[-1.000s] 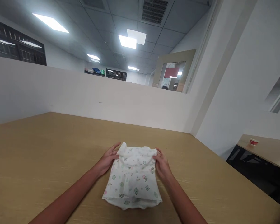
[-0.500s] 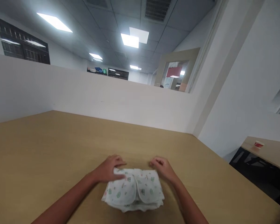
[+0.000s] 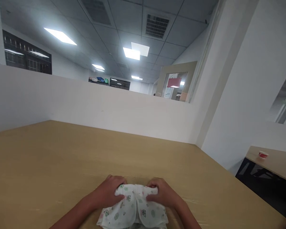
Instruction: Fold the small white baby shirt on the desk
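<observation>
A folded white baby garment [image 3: 124, 208] with small green, grey and pink prints lies on the wooden table [image 3: 85, 152], close in front of me. Its two rounded front flaps meet at a middle slit, and the near edge runs out of the picture. My left hand [image 3: 111, 192] grips the far left corner, thumb on top and fingers behind the edge. At the far right corner, my right hand [image 3: 160, 192] holds the cloth the same way, its thumb pressed on the print. The fingertips under the cloth are hidden.
A low white partition [image 3: 124, 111] borders the table's far side, and a white wall [image 3: 233, 101] rises at the right. Beyond the right edge stands another table [image 3: 276, 162] with a red and white tub [image 3: 263, 155] on it.
My right hand has moved from beside the garment onto its far right corner and closed there. My left hand has closed on the far left corner. The view has tilted upward.
</observation>
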The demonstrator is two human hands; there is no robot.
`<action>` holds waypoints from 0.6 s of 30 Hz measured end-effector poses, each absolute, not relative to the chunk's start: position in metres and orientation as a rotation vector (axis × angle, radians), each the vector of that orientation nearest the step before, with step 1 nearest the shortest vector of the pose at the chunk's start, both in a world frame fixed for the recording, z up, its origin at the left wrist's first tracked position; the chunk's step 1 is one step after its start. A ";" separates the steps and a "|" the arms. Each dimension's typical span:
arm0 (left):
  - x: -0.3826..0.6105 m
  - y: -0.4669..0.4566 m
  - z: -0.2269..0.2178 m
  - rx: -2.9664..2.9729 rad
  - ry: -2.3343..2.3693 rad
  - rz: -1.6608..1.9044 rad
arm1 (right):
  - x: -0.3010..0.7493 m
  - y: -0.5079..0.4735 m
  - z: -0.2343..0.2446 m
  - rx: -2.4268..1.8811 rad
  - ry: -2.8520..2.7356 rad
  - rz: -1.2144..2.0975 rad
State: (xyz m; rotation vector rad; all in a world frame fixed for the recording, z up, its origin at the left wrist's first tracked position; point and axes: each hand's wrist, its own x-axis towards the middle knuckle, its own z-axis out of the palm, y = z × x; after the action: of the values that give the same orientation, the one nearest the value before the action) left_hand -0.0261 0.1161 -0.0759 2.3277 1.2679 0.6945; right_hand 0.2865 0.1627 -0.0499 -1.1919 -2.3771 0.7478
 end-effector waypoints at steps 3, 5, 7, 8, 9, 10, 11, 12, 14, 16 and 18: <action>-0.022 0.116 -0.080 2.353 1.298 0.707 | 0.282 0.160 -0.053 -1.208 -2.349 0.731; -0.020 0.116 -0.084 2.371 1.343 0.710 | 0.280 0.156 -0.055 -1.177 -2.346 0.681; -0.020 0.116 -0.086 2.387 1.380 0.722 | 0.277 0.152 -0.056 -1.166 -2.344 0.618; -0.020 0.116 -0.086 2.391 1.393 0.732 | 0.276 0.151 -0.057 -1.178 -2.340 0.588; -0.020 0.116 -0.086 2.392 1.403 0.739 | 0.274 0.149 -0.058 -1.198 -2.339 0.563; -0.020 0.116 -0.087 2.390 1.415 0.746 | 0.273 0.148 -0.058 -1.218 -2.335 0.537; -0.020 0.117 -0.086 2.385 1.432 0.756 | 0.271 0.148 -0.059 -1.227 -2.331 0.513; -0.021 0.117 -0.086 2.382 1.457 0.767 | 0.269 0.148 -0.059 -1.220 -2.324 0.485; -0.020 0.119 -0.083 2.395 1.515 0.813 | 0.265 0.148 -0.057 -1.163 -2.282 0.399; -0.020 0.119 -0.076 2.410 1.561 0.980 | 0.261 0.147 -0.050 -1.056 -2.167 0.261; -0.019 0.115 -0.065 2.437 1.541 1.305 | 0.260 0.143 -0.037 -0.926 -2.016 0.095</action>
State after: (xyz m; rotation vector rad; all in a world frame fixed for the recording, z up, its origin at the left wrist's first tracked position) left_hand -0.0189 0.1153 -0.0647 2.4373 1.5408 1.3052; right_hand 0.2597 0.1432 -0.0374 -0.9260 -2.0157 0.0952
